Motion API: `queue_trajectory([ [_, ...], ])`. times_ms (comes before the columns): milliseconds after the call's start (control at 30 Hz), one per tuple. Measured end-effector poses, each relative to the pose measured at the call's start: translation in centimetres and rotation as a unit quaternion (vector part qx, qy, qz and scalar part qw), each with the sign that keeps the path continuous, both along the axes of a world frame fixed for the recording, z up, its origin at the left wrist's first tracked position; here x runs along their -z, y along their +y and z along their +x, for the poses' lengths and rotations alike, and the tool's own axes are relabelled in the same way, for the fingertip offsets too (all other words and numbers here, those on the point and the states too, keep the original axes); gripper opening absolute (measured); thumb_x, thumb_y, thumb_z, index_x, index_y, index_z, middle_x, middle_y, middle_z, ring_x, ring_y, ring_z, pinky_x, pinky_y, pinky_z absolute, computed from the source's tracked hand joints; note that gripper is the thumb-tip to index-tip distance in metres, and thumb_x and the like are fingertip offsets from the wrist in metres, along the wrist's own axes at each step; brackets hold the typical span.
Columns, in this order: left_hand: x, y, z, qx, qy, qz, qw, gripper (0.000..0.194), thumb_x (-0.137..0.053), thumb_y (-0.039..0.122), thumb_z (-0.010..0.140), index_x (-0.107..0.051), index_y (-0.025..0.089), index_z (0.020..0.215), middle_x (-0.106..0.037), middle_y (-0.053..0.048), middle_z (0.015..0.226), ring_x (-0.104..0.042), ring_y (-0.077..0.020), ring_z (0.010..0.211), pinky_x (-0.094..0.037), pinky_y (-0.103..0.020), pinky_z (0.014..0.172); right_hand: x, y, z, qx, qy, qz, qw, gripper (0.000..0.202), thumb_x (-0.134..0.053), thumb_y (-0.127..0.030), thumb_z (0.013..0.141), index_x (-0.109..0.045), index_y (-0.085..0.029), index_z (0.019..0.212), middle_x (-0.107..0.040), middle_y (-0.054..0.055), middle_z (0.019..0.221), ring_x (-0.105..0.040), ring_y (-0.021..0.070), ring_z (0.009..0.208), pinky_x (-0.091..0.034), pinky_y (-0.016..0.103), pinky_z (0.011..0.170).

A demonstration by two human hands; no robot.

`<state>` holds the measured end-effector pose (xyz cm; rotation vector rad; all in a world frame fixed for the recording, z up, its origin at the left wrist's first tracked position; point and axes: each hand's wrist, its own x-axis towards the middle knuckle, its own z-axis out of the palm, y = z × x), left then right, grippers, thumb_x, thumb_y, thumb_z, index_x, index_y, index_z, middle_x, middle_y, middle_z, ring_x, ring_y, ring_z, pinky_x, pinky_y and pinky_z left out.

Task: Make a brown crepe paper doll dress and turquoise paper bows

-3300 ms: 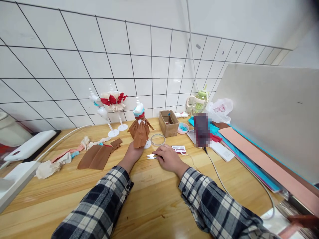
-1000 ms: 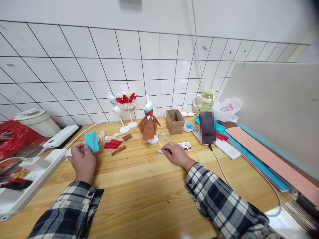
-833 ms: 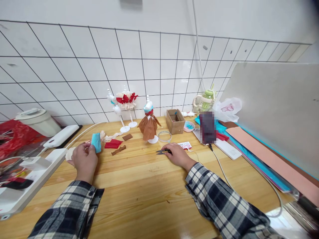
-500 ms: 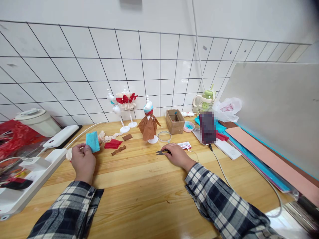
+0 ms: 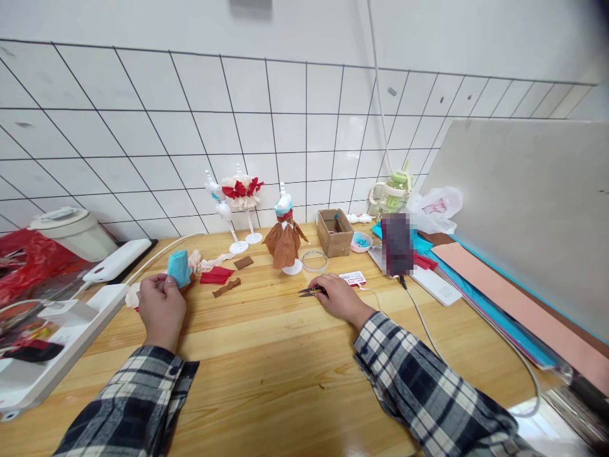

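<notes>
Pinched between the thumb and fingers of my left hand (image 5: 163, 310) is a small blue piece of crepe paper (image 5: 179, 268), held up at the left of the table. My right hand (image 5: 340, 297) rests on the wood, closed around small black scissors (image 5: 311, 292) whose blades point left. Between the hands lie a red piece (image 5: 217, 275), a twisted brown strip (image 5: 226, 288) and a brown rectangle (image 5: 243, 262). A small mannequin in a brown dress (image 5: 284, 244) stands behind them, beside a ring (image 5: 314, 261).
Two more mannequin stands (image 5: 254, 238) are near the tiled wall. A cardboard box (image 5: 334, 238), pink bowl (image 5: 361, 242), green bottle (image 5: 396, 190) and cabled phone (image 5: 398, 244) are back right. A power strip (image 5: 71, 355) lies left; coloured sheets (image 5: 518, 298) lie right.
The blue piece in my left hand has tilted and moved slightly right, and looks narrower. My right hand and the scissors stay in place.
</notes>
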<state>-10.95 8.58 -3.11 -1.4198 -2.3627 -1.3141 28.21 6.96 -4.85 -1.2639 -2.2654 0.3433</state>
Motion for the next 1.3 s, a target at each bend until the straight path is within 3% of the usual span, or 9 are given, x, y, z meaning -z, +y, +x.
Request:
queue_trajectory([
  [200, -0.4, -0.4, 0.6, 0.005, 0.020, 0.058, 0.998, 0.030, -0.043, 0.036, 0.087, -0.051, 0.017, 0.109, -0.064, -0.009, 0.094, -0.063, -0.0238, 0.087, -0.049, -0.038, 0.079, 0.0, 0.0, 0.0, -0.003, 0.001, -0.003, 1.000, 0.023, -0.061, -0.012, 0.080, -0.062, -0.021, 0.102, -0.066, 0.005, 0.100, -0.056, 0.0188, 0.096, -0.040, 0.032, 0.087],
  [633, -0.8, -0.4, 1.4, 0.055, -0.010, 0.095, 0.994, 0.022, -0.052, 0.032, 0.082, -0.057, 0.018, 0.099, -0.068, -0.008, 0.098, -0.066, -0.0212, 0.088, -0.052, -0.035, 0.081, 0.4, 0.1, 0.0, -0.008, 0.007, -0.001, 1.000, 0.023, -0.061, -0.012, 0.081, -0.063, -0.022, 0.102, -0.066, 0.004, 0.100, -0.056, 0.0182, 0.097, -0.040, 0.031, 0.087],
  [1067, -0.9, -0.5, 1.6, 0.059, -0.020, 0.085, 0.994, 0.023, -0.049, 0.033, 0.085, -0.055, 0.018, 0.101, -0.068, -0.006, 0.090, -0.066, -0.0207, 0.083, -0.053, -0.034, 0.074, 0.2, 0.0, 0.0, -0.008, 0.008, 0.001, 1.000, 0.023, -0.060, -0.013, 0.081, -0.063, -0.022, 0.103, -0.066, 0.004, 0.100, -0.057, 0.0184, 0.096, -0.040, 0.032, 0.087],
  [1300, -0.5, -0.2, 1.4, 0.080, -0.012, 0.042, 0.996, 0.025, -0.045, 0.034, 0.086, -0.051, 0.018, 0.105, -0.066, -0.009, 0.102, -0.065, -0.0202, 0.094, -0.052, -0.033, 0.083, 0.2, 0.0, 0.1, -0.011, 0.009, 0.007, 1.000, 0.024, -0.060, -0.012, 0.081, -0.063, -0.021, 0.103, -0.067, 0.004, 0.100, -0.056, 0.0186, 0.096, -0.041, 0.032, 0.087],
])
